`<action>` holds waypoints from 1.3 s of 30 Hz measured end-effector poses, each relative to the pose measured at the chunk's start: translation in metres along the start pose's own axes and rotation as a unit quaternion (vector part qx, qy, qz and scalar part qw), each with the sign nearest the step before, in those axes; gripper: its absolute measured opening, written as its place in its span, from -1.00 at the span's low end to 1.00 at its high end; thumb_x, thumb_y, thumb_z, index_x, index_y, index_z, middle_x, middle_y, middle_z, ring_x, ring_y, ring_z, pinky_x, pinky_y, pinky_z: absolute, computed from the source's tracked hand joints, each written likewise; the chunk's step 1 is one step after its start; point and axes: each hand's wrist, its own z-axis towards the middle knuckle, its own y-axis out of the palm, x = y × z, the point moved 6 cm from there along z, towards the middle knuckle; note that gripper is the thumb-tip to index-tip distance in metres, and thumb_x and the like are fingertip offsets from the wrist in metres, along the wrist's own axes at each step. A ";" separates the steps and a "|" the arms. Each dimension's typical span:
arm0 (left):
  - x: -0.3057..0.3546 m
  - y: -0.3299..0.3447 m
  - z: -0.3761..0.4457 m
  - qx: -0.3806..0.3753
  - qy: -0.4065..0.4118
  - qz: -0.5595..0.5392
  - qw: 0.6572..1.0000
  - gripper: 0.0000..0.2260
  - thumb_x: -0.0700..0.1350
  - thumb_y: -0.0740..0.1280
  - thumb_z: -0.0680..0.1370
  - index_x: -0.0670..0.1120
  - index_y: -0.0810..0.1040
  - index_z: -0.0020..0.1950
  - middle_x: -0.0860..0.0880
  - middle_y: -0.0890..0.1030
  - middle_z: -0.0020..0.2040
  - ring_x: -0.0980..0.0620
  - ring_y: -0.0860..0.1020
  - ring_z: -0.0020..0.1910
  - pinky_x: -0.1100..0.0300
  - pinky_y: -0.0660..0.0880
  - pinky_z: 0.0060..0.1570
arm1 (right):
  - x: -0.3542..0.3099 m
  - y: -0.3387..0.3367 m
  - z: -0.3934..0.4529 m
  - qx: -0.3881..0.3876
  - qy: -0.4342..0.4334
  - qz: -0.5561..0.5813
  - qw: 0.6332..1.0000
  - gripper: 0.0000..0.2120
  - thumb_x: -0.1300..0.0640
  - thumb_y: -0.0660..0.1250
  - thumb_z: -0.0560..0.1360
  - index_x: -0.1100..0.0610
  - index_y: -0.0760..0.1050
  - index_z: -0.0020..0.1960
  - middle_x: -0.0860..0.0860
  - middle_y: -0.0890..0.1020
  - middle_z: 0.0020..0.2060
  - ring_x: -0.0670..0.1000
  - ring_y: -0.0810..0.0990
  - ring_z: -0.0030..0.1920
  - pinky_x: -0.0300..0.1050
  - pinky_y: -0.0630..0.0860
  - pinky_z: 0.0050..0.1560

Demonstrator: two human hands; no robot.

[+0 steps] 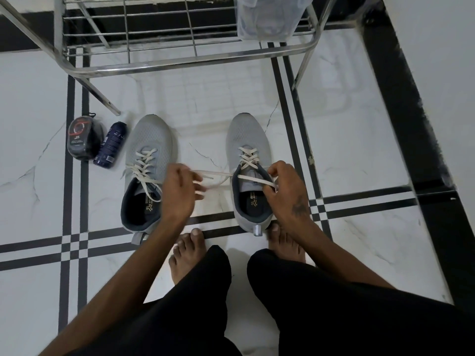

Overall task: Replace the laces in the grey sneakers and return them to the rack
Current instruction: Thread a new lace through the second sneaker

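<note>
Two grey sneakers stand side by side on the white floor, toes pointing away from me. The left sneaker [150, 160] is laced with a cream lace, its ends lying loose. The right sneaker [248, 150] carries a cream lace [248, 156] crossed through its upper eyelets. My left hand [180, 191] holds one end of that lace, pulled out to the left between the shoes. My right hand [285, 186] pinches the other end at the shoe's right collar. The metal shoe rack [185, 61] stands just beyond the sneakers.
A dark blue spray can [110, 145] and a round black shoe-polish pack [82, 140] lie left of the left sneaker. A clear plastic container [267, 16] sits on the rack. My bare feet [189, 255] are behind the shoes. A black-edged wall runs along the right.
</note>
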 end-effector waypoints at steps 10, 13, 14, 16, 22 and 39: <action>0.041 0.004 -0.020 -0.084 0.283 0.428 0.854 -0.75 -0.11 0.30 0.61 -0.01 0.50 0.28 -0.02 0.46 0.28 0.02 0.60 -0.15 0.02 0.56 -0.09 | -0.013 -0.018 -0.005 0.093 -0.029 -0.086 0.992 -0.39 0.04 0.53 0.33 0.02 0.41 0.33 0.09 0.38 0.29 0.10 0.33 0.29 -0.03 0.34 0.27; 0.037 0.066 -0.018 -0.174 0.250 0.452 0.838 -0.67 -0.03 0.33 0.59 0.03 0.46 0.35 -0.01 0.54 0.28 -0.06 0.60 0.05 0.00 0.53 0.06 | 0.001 -0.015 -0.011 0.054 0.059 -0.005 0.997 -0.34 -0.03 0.55 0.32 -0.02 0.30 0.30 0.00 0.48 0.16 0.00 0.47 0.15 -0.19 0.43 0.08; 0.035 0.074 -0.015 -0.176 0.238 0.454 0.841 -0.71 -0.03 0.37 0.57 0.04 0.49 0.29 -0.02 0.60 0.20 -0.07 0.59 0.06 0.01 0.52 0.05 | 0.010 -0.009 -0.015 0.025 0.119 0.045 0.992 -0.38 -0.06 0.54 0.33 -0.05 0.27 0.24 -0.05 0.55 0.03 -0.05 0.55 0.00 -0.23 0.45 -0.11; 0.033 0.072 -0.010 -0.169 0.194 0.383 0.887 -0.82 -0.03 0.44 0.52 0.01 0.55 0.08 -0.01 0.66 -0.03 -0.05 0.62 -0.07 0.04 0.54 -0.06 | 0.025 -0.001 -0.024 -0.005 0.207 0.096 0.974 -0.49 -0.11 0.52 0.36 -0.06 0.27 0.11 -0.07 0.59 -0.21 -0.06 0.59 -0.22 -0.23 0.38 -0.34; 0.022 -0.008 -0.008 -0.112 0.116 0.263 0.951 -0.91 -0.13 0.47 0.51 -0.04 0.59 -0.16 0.04 0.65 -0.25 0.13 0.64 -0.38 0.33 0.52 -0.37 | 0.033 -0.004 -0.024 0.024 0.229 0.134 0.964 -0.49 -0.11 0.53 0.36 -0.02 0.31 0.12 -0.11 0.48 -0.12 -0.14 0.50 -0.13 -0.33 0.27 -0.36; 0.031 0.044 -0.009 -0.199 0.120 0.409 0.883 -0.87 0.01 0.40 0.57 0.00 0.65 -0.14 0.06 0.70 -0.21 0.09 0.62 -0.25 0.12 0.55 -0.07 | -0.009 0.001 0.011 -0.080 0.014 -0.052 0.995 -0.88 0.10 0.29 0.59 0.11 0.48 0.09 0.04 0.58 -0.05 0.07 0.56 -0.07 -0.04 0.51 -0.11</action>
